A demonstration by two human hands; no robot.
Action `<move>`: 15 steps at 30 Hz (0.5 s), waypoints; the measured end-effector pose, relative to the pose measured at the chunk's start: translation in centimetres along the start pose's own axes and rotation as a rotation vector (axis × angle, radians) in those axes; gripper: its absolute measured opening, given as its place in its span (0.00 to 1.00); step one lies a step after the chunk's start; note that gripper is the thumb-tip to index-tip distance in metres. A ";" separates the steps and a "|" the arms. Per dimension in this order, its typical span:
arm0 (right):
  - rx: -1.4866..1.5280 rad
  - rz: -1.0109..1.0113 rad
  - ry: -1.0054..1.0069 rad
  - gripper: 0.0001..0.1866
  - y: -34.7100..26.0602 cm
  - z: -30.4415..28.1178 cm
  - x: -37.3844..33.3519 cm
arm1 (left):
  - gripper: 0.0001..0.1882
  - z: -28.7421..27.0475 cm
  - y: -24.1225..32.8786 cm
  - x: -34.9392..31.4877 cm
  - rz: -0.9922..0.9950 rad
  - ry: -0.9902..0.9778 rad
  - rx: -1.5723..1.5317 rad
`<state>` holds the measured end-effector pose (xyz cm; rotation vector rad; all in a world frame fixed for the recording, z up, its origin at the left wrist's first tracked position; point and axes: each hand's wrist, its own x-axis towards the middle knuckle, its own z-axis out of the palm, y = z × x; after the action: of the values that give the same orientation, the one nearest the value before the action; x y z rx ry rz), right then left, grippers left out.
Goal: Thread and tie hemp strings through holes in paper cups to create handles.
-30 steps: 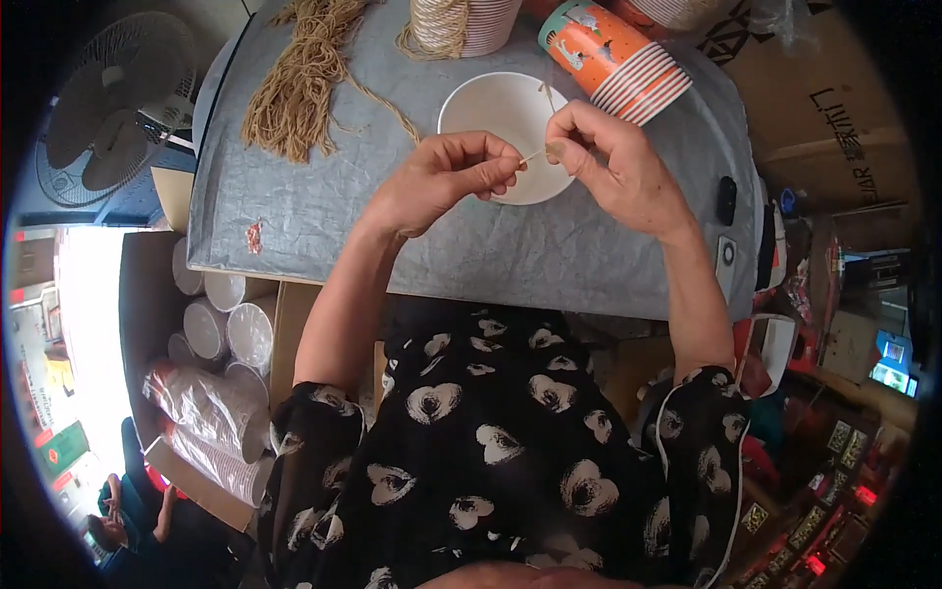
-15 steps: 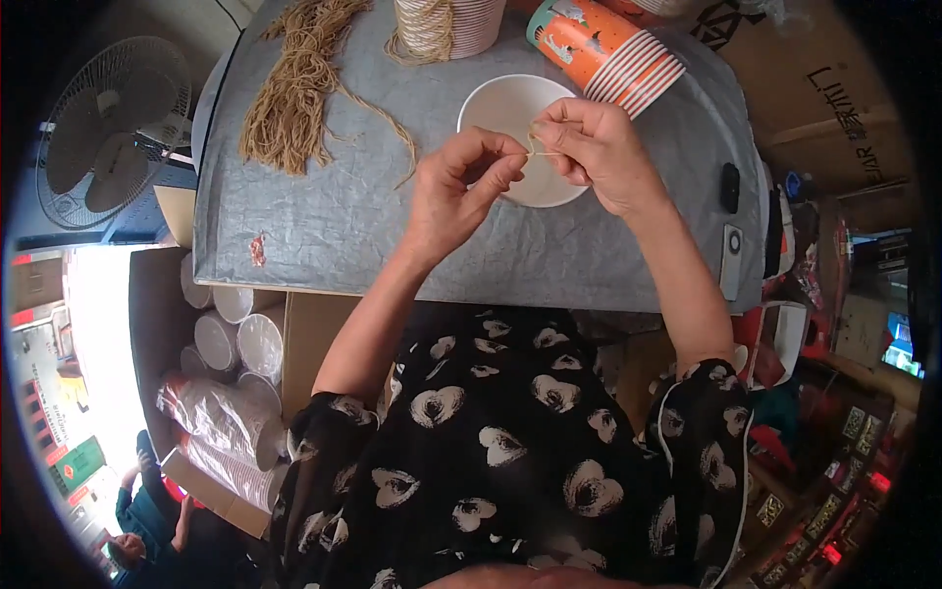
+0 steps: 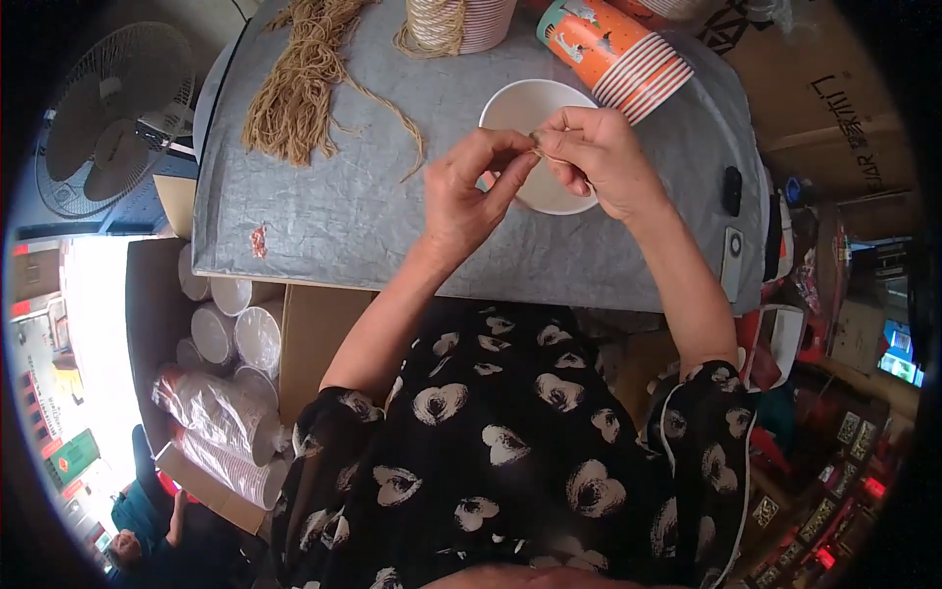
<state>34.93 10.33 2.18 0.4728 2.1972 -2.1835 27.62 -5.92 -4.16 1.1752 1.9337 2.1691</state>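
Both of my hands meet over a white paper bucket (image 3: pixel 530 95), whose open mouth faces up on the grey-covered table (image 3: pixel 343 226). My left hand (image 3: pixel 476 182) pinches thumb and forefinger together at the fingertips of my right hand (image 3: pixel 594 157). A short bit of tan string (image 3: pixel 551 158) shows between the fingertips; most of it is hidden by them. The right hand is closed on the string too, its other fingers curled. To the left lies a bundle of tan strings (image 3: pixel 299 98), one strand trailing toward my left hand.
A stack of buckets wound with string (image 3: pixel 481 25) stands at the far edge, beside orange patterned buckets (image 3: pixel 628 59) lying tilted. A black object (image 3: pixel 731 190) and a small silver device (image 3: pixel 732 257) lie at right. A carton of wrapped buckets (image 3: pixel 221 407) sits below left, near a fan (image 3: pixel 113 118).
My hands have drawn closer together, and the string between the fingertips shows less. The view has shifted slightly.
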 end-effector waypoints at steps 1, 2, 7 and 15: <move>0.014 0.004 -0.009 0.08 0.0 -0.1 0.0 | 0.07 -0.1 0.0 0.1 0.050 0.004 0.047; 0.028 0.008 -0.017 0.07 0.0 -0.1 0.1 | 0.06 -0.1 0.0 0.1 0.100 0.007 0.094; -0.033 -0.019 0.003 0.08 -0.3 -0.1 0.0 | 0.05 -0.6 0.4 0.3 0.007 0.024 0.039; -0.227 -0.433 0.167 0.09 1.3 0.0 -2.1 | 0.07 -2.6 1.4 0.6 -0.647 -0.095 -0.551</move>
<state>37.16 9.84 1.38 0.1889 2.8229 -2.0884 26.46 -8.17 -2.51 0.4632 1.2798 2.0113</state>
